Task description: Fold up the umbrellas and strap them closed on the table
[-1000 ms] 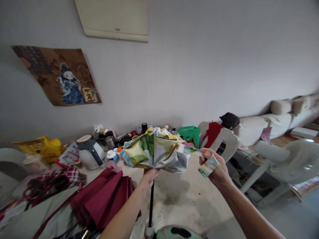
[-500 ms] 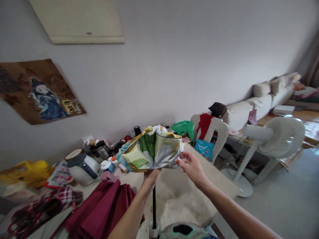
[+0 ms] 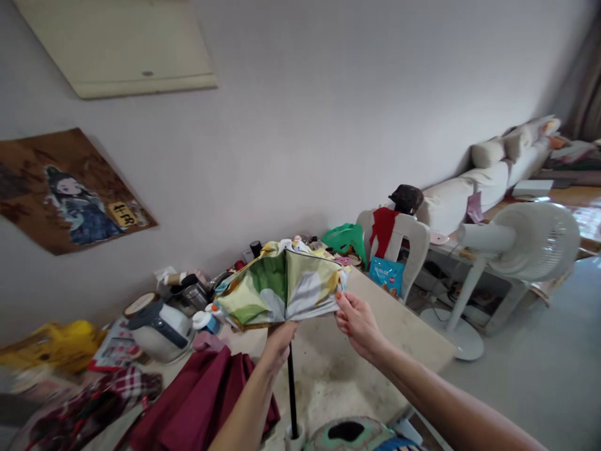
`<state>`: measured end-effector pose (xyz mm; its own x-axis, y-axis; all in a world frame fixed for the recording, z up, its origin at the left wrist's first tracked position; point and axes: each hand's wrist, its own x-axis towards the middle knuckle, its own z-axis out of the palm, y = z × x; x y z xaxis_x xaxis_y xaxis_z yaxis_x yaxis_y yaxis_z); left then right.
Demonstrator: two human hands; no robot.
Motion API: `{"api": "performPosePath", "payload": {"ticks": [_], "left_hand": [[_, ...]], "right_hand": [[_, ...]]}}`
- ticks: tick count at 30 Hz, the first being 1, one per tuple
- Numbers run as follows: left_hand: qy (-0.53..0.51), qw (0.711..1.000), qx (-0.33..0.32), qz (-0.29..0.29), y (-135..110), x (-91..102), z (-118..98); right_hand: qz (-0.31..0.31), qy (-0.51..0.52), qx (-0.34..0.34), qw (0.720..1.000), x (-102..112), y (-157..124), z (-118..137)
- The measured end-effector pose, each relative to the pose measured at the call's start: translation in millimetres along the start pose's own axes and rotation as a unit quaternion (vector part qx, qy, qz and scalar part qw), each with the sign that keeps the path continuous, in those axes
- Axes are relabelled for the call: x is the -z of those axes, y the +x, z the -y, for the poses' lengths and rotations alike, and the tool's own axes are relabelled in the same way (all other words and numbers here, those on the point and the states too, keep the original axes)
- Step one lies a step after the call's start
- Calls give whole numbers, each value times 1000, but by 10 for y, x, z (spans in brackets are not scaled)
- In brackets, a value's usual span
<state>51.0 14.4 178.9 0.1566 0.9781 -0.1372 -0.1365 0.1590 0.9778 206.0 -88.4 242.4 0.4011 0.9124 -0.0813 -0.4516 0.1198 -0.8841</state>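
Observation:
A patterned umbrella [image 3: 263, 291] in yellow, green, white and grey hangs half folded over the table, its fabric bunched in loose pleats. Its dark shaft [image 3: 292, 388] runs down toward a pale handle [image 3: 295, 435] at the bottom edge. My left hand [image 3: 282, 338] is closed beneath the canopy around the shaft; the canopy hides some of its fingers. At the canopy's right edge, my right hand [image 3: 354, 316] pinches the fabric between thumb and fingers. Left of my forearm lies folded maroon cloth [image 3: 201, 401].
A kettle [image 3: 162, 329], bottles [image 3: 205, 321] and a yellow bag [image 3: 56, 344] crowd the left of the table [image 3: 394, 332]. A green bag [image 3: 346, 241] and blue packet [image 3: 385, 274] sit by a white chair [image 3: 416, 250]. A standing fan [image 3: 526, 241] is at right.
My right hand has closed on the canopy's right edge, where its fingers were looser before. The fabric there is spread a little more to the right. The view has shifted slightly.

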Motion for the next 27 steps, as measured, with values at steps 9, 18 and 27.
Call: {"api": "performPosePath", "payload": {"ticks": [9, 18, 27], "left_hand": [[19, 999, -20, -33, 1, -81, -128], [28, 999, -19, -9, -77, -276, -123], [14, 999, -34, 10, -140, -267, -216]], "right_hand": [[55, -73, 35, 995, 161, -25, -34], [-16, -270, 284, 920, -8, 212, -231], [-11, -136, 230, 964, -38, 247, -143]]}}
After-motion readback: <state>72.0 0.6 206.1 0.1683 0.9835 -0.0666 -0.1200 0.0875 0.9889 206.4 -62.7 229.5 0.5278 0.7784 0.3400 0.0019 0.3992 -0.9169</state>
